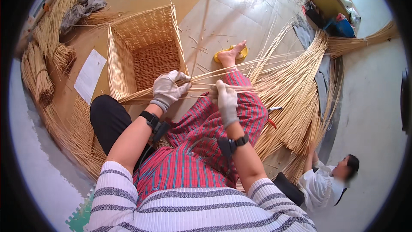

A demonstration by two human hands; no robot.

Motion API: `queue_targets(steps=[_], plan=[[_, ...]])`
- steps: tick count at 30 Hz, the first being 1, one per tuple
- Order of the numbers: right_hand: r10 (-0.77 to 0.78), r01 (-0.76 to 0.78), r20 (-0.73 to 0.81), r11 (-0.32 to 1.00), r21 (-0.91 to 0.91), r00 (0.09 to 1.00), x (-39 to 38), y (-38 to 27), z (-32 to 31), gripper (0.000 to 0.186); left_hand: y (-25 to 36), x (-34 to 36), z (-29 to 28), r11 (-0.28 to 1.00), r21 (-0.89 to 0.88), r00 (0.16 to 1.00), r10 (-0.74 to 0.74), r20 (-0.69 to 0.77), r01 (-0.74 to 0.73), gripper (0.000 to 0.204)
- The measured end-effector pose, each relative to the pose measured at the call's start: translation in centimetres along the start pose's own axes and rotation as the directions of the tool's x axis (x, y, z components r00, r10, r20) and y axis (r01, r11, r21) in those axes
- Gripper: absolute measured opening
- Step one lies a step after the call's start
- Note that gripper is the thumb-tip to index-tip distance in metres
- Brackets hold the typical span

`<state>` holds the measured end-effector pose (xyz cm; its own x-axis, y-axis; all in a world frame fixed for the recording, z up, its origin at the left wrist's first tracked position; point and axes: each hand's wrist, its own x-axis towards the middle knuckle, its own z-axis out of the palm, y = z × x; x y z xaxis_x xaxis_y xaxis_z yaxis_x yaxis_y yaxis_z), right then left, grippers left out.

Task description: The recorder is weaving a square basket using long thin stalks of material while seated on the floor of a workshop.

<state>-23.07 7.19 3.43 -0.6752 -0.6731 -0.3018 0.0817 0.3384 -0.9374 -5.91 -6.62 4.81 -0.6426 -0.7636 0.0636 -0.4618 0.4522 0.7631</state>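
You hold the loose willow rods point(201, 81) at the corner of the unfinished wicker basket point(143, 51)
Your left hand point(168, 89) is closed on the rods beside the basket rim, your right hand point(225, 99) grips them tight, so they stay stretched over your lap

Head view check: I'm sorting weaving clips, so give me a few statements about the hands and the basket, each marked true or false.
1. Both hands wear light work gloves. True: left hand, right hand.
2. The wicker basket is round. False: it is rectangular, lying on its side with its opening toward the camera.
3. The right hand grips thin willow rods. True.
4. The loose rods lie fanned at the person's left. False: the fan spreads to the right.
5. A yellow sandal is on the outstretched foot. True.
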Motion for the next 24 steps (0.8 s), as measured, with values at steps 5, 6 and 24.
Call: queue_targets(steps=[5, 6, 24], plan=[[-0.695, 0.774, 0.423, 0.312, -0.552, 0.582, -3.7, -2.8, -0.7, 0.016, -0.1, -0.1, 0.5, 0.969, 0.231, 0.990, 0.114, -0.086, -0.092, 0.019], [-0.750, 0.819, 0.441, 0.227, -0.527, 0.492, -2.3, -3.4, -0.8, 0.019, -0.2, -0.2, 0.6, 0.982, 0.179, 0.994, 0.074, -0.084, -0.058, 0.021], [-0.242, 0.499, 0.501, 0.723, -0.477, 0.831, 6.2, -4.9, 6.0, 0.026, -1.2, -0.3, -0.4, 0.970, 0.147, 0.972, 0.208, -0.112, -0.191, 0.021]])
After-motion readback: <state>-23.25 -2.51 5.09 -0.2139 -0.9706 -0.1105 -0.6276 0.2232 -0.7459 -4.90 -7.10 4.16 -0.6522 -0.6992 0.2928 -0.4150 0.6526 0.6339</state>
